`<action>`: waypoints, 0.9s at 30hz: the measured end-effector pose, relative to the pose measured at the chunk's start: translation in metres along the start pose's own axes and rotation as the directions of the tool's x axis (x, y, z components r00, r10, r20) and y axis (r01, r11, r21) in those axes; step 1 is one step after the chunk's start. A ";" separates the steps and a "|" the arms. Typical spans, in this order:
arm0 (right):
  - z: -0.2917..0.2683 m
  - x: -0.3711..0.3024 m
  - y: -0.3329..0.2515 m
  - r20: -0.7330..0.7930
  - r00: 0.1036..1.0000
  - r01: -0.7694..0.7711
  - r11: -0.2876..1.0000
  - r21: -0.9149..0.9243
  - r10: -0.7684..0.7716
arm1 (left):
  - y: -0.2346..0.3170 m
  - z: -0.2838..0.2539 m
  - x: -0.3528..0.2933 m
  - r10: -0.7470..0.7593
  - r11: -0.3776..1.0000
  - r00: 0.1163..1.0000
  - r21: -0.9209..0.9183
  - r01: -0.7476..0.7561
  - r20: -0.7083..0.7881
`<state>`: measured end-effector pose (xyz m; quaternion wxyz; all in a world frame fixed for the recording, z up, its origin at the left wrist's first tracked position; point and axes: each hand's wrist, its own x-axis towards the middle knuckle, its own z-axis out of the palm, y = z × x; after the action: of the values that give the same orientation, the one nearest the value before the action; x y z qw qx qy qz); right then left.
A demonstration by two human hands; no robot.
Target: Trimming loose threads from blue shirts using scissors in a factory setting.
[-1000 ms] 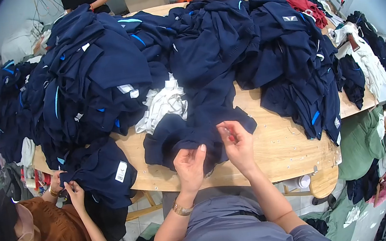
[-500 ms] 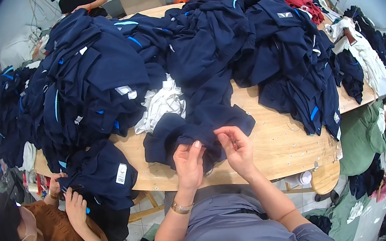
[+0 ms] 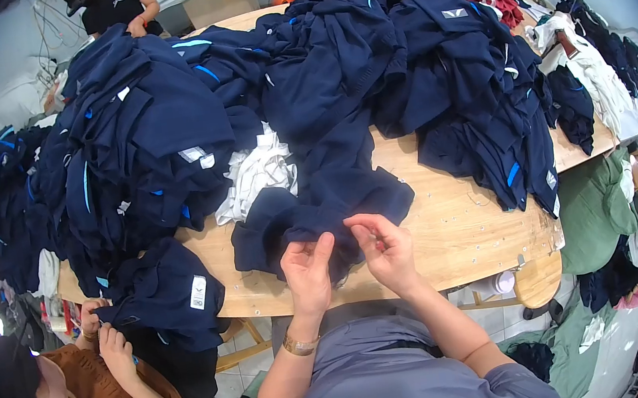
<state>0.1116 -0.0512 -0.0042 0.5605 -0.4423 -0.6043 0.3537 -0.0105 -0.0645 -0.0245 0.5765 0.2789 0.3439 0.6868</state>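
Observation:
A navy garment [image 3: 343, 196] lies bunched at the front of the wooden table, stretching back toward the larger heap. My left hand [image 3: 309, 271] is closed on its near edge, thumb on top. Just to the right, my right hand [image 3: 385, 253] pinches thumb and forefinger together by the same edge. Whatever sits in that pinch is too small to make out. White fabric pieces [image 3: 258, 176] form a crumpled pile behind the garment, on the left.
Navy garments are heaped across the wooden table [image 3: 455, 253], with a large mound [image 3: 154, 108] at left and another [image 3: 454, 60] at right. A co-worker in brown [image 3: 123, 394] handles a navy garment at near left; two more people stand behind the table. Red cloth [image 3: 486, 0] lies far right.
My right hand's fingers have shifted slightly left and down near the garment's edge. The whole view has moved a little. The far-right co-worker's hands have come together on dark cloth.

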 end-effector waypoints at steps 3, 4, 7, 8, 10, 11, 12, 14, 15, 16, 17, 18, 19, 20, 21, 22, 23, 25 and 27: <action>0.000 0.003 0.000 0.006 0.990 0.140 0.983 -0.119 -0.140 | 0.002 0.005 -0.002 0.089 0.983 0.996 0.159 -0.091 0.018; 0.000 0.003 0.000 0.027 0.976 0.218 0.952 -0.217 -0.218 | 0.003 0.007 -0.003 0.137 0.962 0.990 0.233 -0.142 0.035; -0.003 0.006 0.000 0.101 0.939 0.341 0.855 -0.391 -0.328 | 0.001 0.002 -0.004 0.104 0.958 0.994 0.265 -0.109 0.034; -0.005 0.006 -0.001 0.146 0.926 0.376 0.814 -0.443 -0.348 | 0.001 0.001 -0.004 0.102 0.959 0.994 0.263 -0.107 0.030; -0.007 0.006 0.002 0.152 0.939 0.343 0.848 -0.404 -0.308 | 0.000 0.001 -0.003 0.030 0.990 0.999 0.136 -0.031 0.015; -0.007 0.004 0.002 0.074 0.982 0.187 0.947 -0.260 -0.173 | -0.001 0.002 -0.001 0.009 0.996 1.000 0.092 -0.008 -0.008; -0.007 0.002 0.002 0.018 1.000 0.024 0.995 -0.099 -0.023 | 0.000 0.004 -0.001 0.007 0.996 1.000 0.088 -0.006 -0.009; -0.009 0.002 0.002 0.000 1.000 -0.025 0.998 -0.053 0.025 | 0.005 0.010 0.002 -0.070 0.994 0.997 -0.079 0.071 0.020; -0.009 0.003 0.002 0.017 1.000 0.026 0.998 -0.066 -0.025 | 0.009 0.020 0.001 -0.095 0.993 0.994 -0.081 0.091 -0.045; -0.009 0.004 0.001 0.035 0.996 0.078 0.994 -0.074 -0.076 | 0.009 0.019 0.001 -0.094 0.992 0.995 -0.083 0.090 -0.045; -0.010 0.005 -0.004 0.079 0.993 0.099 0.977 -0.189 -0.085 | 0.007 0.017 0.001 -0.068 0.997 0.996 -0.038 0.066 -0.050; -0.010 0.007 -0.002 0.080 0.993 0.101 0.977 -0.190 -0.087 | 0.006 0.015 0.000 -0.042 0.999 0.998 0.007 0.042 -0.054; -0.010 0.008 0.003 0.119 0.963 0.265 0.930 -0.256 -0.242 | 0.005 0.013 0.000 -0.039 0.999 0.998 0.006 0.039 -0.056; -0.010 0.009 0.005 0.168 0.907 0.420 0.852 -0.311 -0.386 | 0.004 0.009 -0.001 -0.011 0.999 0.999 0.050 0.013 -0.041; -0.011 0.008 0.005 0.194 0.892 0.451 0.824 -0.344 -0.408 | 0.003 0.007 0.000 0.017 0.996 0.999 0.093 -0.015 -0.027; -0.011 0.007 0.007 0.196 0.891 0.453 0.824 -0.341 -0.409 | 0.002 0.006 0.000 0.021 0.996 0.999 0.093 -0.018 -0.030; -0.010 0.004 0.011 0.154 0.908 0.418 0.871 -0.260 -0.390 | 0.001 0.006 0.001 0.027 0.996 0.998 0.085 -0.022 -0.053; -0.008 -0.005 0.009 0.057 0.974 0.227 0.961 -0.157 -0.220 | 0.001 0.006 0.002 0.035 0.997 0.996 0.078 -0.029 -0.081; -0.013 -0.002 0.007 0.086 0.989 0.131 0.983 -0.130 -0.121 | 0.002 0.006 0.003 0.044 0.996 0.994 0.081 -0.036 -0.100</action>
<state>0.1251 -0.0519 -0.0099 0.5267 -0.4260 -0.6748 0.2927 -0.0079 -0.0609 -0.0192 0.5330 0.2731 0.3939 0.6973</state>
